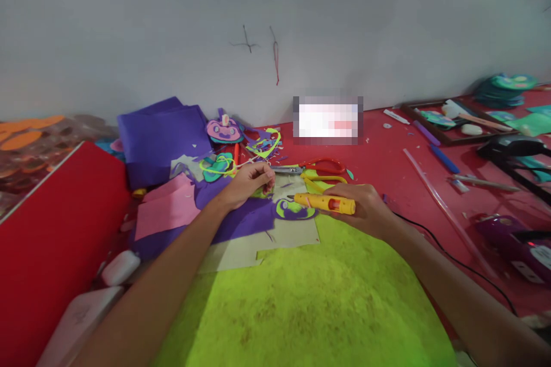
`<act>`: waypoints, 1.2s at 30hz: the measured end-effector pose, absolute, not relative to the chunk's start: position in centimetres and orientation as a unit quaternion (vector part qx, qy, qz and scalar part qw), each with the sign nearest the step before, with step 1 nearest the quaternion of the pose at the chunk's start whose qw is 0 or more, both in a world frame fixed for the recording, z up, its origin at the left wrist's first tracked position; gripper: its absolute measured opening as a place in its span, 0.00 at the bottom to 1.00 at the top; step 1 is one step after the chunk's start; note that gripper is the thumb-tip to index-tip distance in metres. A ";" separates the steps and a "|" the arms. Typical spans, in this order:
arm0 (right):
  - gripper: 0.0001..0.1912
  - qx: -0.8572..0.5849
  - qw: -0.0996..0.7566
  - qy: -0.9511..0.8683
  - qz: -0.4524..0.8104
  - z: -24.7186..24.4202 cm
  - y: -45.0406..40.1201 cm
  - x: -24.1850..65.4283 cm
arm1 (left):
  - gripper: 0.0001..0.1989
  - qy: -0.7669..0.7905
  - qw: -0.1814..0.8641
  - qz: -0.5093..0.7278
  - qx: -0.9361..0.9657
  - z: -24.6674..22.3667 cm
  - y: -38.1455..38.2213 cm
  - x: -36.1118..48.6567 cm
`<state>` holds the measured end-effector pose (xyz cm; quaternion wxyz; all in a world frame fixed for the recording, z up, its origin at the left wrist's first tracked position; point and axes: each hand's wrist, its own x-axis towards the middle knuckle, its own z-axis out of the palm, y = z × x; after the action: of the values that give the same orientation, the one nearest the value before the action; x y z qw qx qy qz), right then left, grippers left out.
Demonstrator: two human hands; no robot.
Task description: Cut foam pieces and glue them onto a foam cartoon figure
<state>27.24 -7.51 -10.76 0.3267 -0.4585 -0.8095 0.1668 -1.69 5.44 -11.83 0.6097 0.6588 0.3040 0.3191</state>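
My right hand [364, 206] is wrapped round a yellow glue gun [325, 202], its nozzle pointing left. The nozzle is just above a purple and lime-green foam cutout [295, 209] lying on pale sheets. To the left, my left hand [253, 183] has its fingers curled together; whatever is in them is too small to make out. Beneath and beside that wrist lies purple foam [243, 218]. Scissors with red and yellow handles [325, 166] lie just behind both hands.
Purple sheets [161, 137], pink sheets [167, 209] and a red board [55, 246] are on the left. A pink finished cutout [224, 130] stands behind. On the right are a dark tray [451, 139], a clear tube [447, 212] and a black cable.
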 end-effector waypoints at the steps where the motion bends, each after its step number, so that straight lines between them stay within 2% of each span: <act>1: 0.10 -0.458 0.327 -0.810 0.167 -10.8 -7.5 27.3 | 0.22 0.302 0.609 0.322 0.659 -11.8 5.4 -1.7; 6: 0.11 -0.460 0.321 -0.813 0.159 -10.8 -7.6 27.3 | 0.21 0.299 0.604 0.333 0.659 -11.8 5.4 -1.7; 18: 0.10 -0.458 0.319 -0.814 0.160 -11.0 -7.8 26.9 | 0.28 0.307 0.616 0.295 0.663 -11.9 5.4 -2.0; 21: 0.09 -0.469 0.296 -0.814 0.171 -11.1 -8.7 26.8 | 0.23 0.299 0.615 0.317 0.657 -11.9 5.4 -1.9; 23: 0.11 -0.467 0.284 -0.820 0.168 -11.0 -9.6 27.2 | 0.16 0.288 0.620 0.326 0.653 -11.7 5.3 -1.8; 27: 0.18 -0.489 0.270 -0.821 0.122 -11.0 -11.9 28.7 | 0.22 0.276 0.630 0.326 0.648 -11.5 5.4 -1.6; 36: 0.27 -0.647 0.186 -0.740 -0.010 -12.3 -17.4 33.2 | 0.20 0.262 0.638 0.320 0.649 -12.1 5.8 -1.9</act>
<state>33.22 -17.40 -12.32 0.1864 -0.6467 -0.7396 -0.0097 -1.91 5.78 -12.14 0.6385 0.6487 0.2624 0.3205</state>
